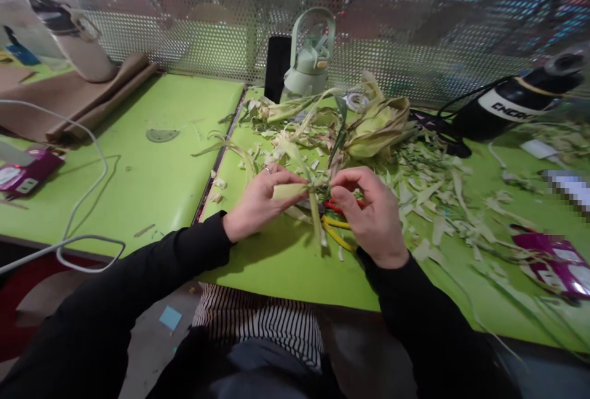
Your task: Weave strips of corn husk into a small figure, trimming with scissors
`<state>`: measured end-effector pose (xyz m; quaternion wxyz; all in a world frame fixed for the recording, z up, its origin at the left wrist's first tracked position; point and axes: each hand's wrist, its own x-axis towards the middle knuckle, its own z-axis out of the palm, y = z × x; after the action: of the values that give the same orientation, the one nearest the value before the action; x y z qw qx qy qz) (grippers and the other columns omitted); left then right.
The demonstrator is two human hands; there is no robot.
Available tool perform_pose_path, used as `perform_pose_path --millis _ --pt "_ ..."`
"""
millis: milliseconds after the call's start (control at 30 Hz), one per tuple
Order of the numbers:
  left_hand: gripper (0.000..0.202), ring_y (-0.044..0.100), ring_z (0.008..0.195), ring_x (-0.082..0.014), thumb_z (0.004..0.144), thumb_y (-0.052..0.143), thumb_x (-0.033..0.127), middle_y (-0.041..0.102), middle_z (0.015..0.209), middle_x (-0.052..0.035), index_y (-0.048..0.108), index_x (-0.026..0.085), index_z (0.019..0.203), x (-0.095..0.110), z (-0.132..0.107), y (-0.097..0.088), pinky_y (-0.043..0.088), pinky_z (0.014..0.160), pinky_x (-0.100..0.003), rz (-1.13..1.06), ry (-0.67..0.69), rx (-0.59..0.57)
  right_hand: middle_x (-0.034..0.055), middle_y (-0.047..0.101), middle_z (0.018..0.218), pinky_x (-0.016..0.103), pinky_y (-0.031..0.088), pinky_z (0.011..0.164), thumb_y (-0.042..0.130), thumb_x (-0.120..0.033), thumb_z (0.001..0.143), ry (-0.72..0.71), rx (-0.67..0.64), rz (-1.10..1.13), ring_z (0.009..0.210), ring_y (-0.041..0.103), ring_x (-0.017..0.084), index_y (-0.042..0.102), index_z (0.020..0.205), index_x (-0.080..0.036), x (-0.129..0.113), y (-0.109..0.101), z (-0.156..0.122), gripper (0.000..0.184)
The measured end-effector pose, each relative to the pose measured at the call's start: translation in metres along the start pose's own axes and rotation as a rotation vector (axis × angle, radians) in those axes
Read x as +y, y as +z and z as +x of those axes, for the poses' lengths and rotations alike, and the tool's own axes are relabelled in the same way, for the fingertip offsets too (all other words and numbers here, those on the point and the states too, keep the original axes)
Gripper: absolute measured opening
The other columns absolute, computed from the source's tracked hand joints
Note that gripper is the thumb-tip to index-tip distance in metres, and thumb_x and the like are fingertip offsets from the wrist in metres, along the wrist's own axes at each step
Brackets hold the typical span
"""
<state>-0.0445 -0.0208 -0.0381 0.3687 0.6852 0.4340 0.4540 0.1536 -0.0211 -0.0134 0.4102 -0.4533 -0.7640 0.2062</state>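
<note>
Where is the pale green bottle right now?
In the head view, the bottle stands top centre, behind the husks, just right of an upright black slab.

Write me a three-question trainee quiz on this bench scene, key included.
1. Multiple choice: what stands beside the upright, flat black slab?
A) a red metal can
B) a mint-green bottle with a loop handle
C) a blue glass jar

2. True or false: the person's left hand holds nothing.

3. Fill in the blank: the curved yellow handles lie nearest the person's ____ hand.

Key:
1. B.
2. False; its fingers pinch a pale green husk strip.
3. Right; they show beside the right hand.
</note>
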Motion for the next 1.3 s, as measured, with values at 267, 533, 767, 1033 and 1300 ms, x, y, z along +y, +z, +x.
perform_pose_path --millis 267,533,767,1033,1300 --pt "0.016 0.062 0.082 -0.0146 0.089 0.061 0.025 0.071 0.093 -0.0064 0.067 0.012 0.097 0.002 0.002 0.000 0.049 0.080 -0.030 -0.091 -0.101 -0.167 -0.0019 0.062 0.065 0.026 0.038 0.056 0.053 -0.041 0.095 0.133 -0.189 -0.026 0.058 0.053 0.012 0.060 0.078 -0.020 -0.001 0.008 -0.004 0.027" --pt "0.026 0.059 0.072 -0.0104 0.093 0.053 0.035 0.068 0.081 -0.0039 0.063 0.011 0.089 0.010 0.002 -0.004 0.047 0.071 -0.025 -0.235 -0.194 -0.240 -0.0028 0.053 0.058 0.027 0.036 0.058 0.046 -0.042 0.098 0.214 -0.258 0.009 0.055 0.048 0.012 0.052 0.066 -0.020 -0.001 0.005 -0.001 0.039" --pt "0.026 0.059 0.075 -0.0122 0.089 0.061 0.038 0.066 0.086 -0.0047 0.060 0.012 0.095 0.004 0.002 -0.002 0.048 0.071 -0.026 -0.180 -0.172 -0.221 -0.0007 0.053 0.061 0.028 0.036 0.057 0.039 -0.037 0.101 -0.008 -0.256 -0.275 0.056 0.049 0.014 0.052 0.073 -0.020 0.002 0.011 -0.007 0.035" --pt "0.037 0.055 0.075 -0.0135 0.085 0.065 0.051 0.059 0.078 -0.0014 0.056 0.015 0.081 0.002 0.000 0.001 0.047 0.071 -0.028 -0.216 -0.040 -0.271 0.0041 0.058 0.068 0.031 0.039 0.060 0.040 -0.018 0.097 -0.457 -0.095 -0.591 0.061 0.051 0.017 0.054 0.082 -0.019 -0.010 0.015 -0.019 0.021" --pt "0.040 0.065 0.094 -0.0152 0.079 0.074 0.048 0.069 0.101 -0.0054 0.065 0.017 0.103 0.014 -0.011 0.010 0.051 0.090 -0.031 -0.639 -0.204 -0.218 -0.0006 0.051 0.057 0.030 0.034 0.052 0.044 -0.016 0.094 -0.401 0.004 -0.538 0.050 0.043 0.013 0.046 0.069 -0.023 -0.024 0.015 -0.026 0.025"
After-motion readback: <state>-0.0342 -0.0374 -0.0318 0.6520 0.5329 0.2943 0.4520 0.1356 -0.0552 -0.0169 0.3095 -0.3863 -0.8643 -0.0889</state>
